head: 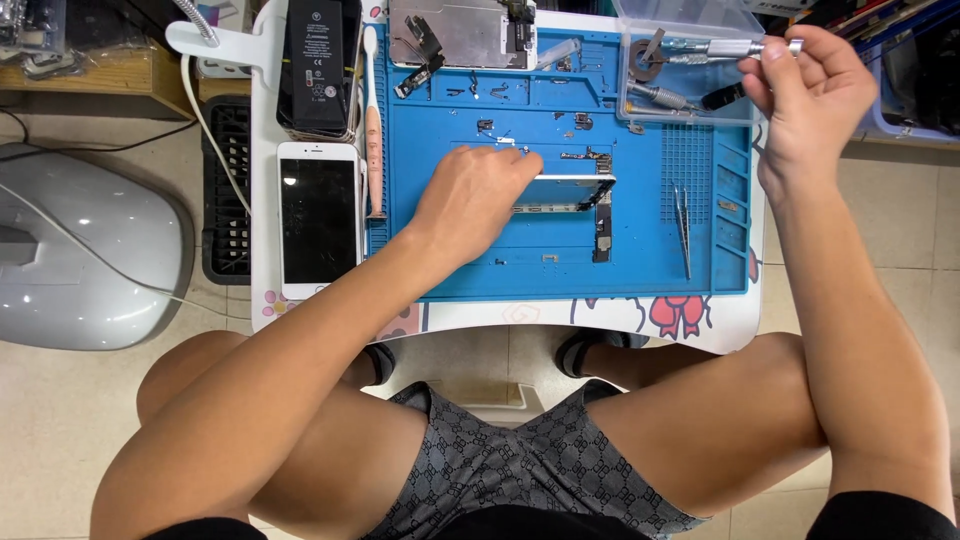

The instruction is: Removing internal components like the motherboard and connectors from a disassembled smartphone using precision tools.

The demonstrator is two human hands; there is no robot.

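**Hands over the mat**

While a white phone, toothbrush and tweezers lay around the blue mat, the left hand pressed closed fingers on the phone frame mid-mat; the right hand pinched a screwdriver over the clear box.

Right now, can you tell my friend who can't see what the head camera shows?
A person's left hand presses on an opened phone frame on a blue work mat, while the right hand holds a silver screwdriver over a clear plastic box. A white phone lies left of the mat.
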